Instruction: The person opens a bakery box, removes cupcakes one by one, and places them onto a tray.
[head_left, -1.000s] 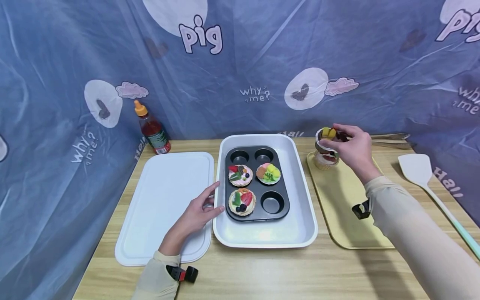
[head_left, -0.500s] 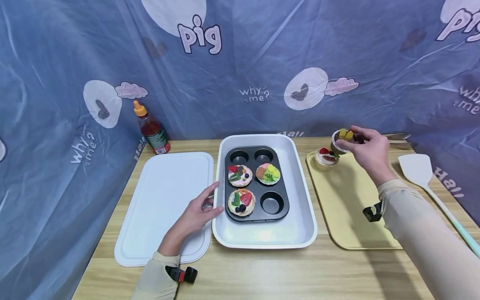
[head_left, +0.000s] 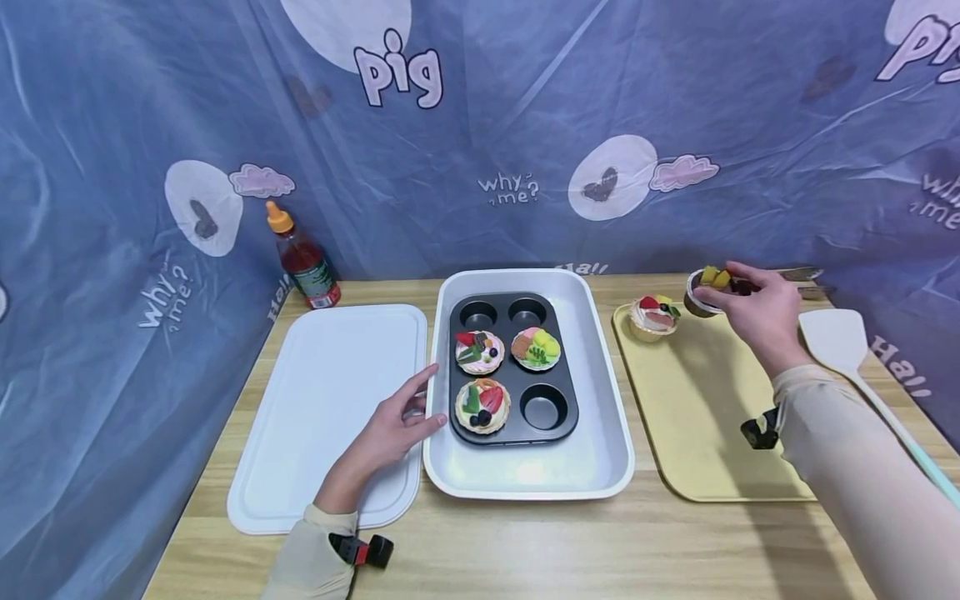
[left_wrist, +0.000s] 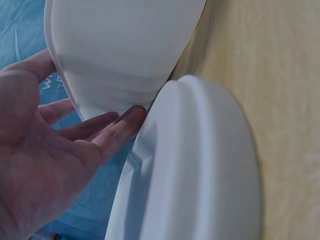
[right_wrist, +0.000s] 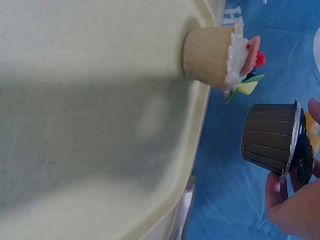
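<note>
My right hand (head_left: 763, 315) pinches a chocolate cupcake (right_wrist: 270, 134) in a dark pleated wrapper, topped with yellow and red fruit pieces. It is held over the far edge of the yellow tray (head_left: 697, 417). Left of it, a pale fruit cupcake (head_left: 652, 320) stands upright in that tray's far left corner. My left hand (head_left: 390, 429) rests at the left rim of a deep white tray (head_left: 600, 467), fingers loosely extended; the left wrist view shows fingertips against the outer wall. Inside sits a dark muffin tin (head_left: 513, 429) with three fruit tarts (head_left: 483, 406), its other cups bare.
A white cutting board (head_left: 322, 408) lies left of the deep tray. Behind it stands a sauce bottle (head_left: 309, 265) with an orange cap. At right are a white spatula (head_left: 834, 340) with a green handle and metal tongs (head_left: 810, 275). A blue printed cloth (head_left: 480, 125) hangs behind.
My right hand has carried the chocolate cupcake rightward and slightly lower, away from above the pale fruit cupcake. My left hand has stayed at the deep tray's rim.
</note>
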